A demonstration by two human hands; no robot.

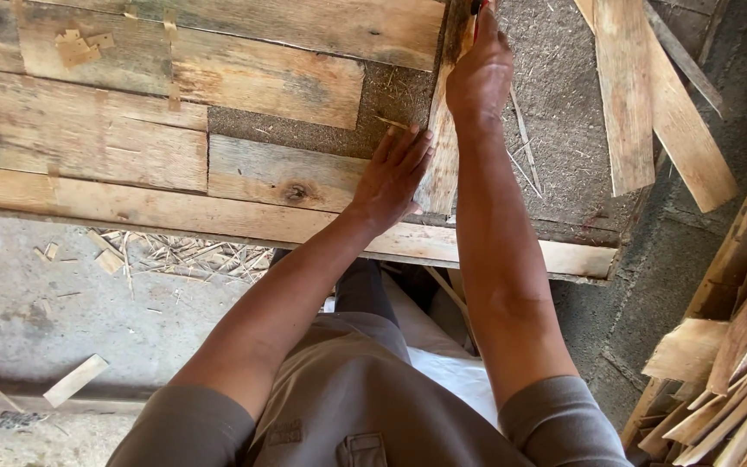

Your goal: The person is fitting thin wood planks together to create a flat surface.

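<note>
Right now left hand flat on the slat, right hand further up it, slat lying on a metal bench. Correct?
Not metal. The head view shows the slat on a wooden bench of rough planks. Left hand flat on it, right hand further up: correct.

We press our left hand flat on a narrow wooden strip lying across the plank-covered surface; our right hand grips it farther up.
</note>
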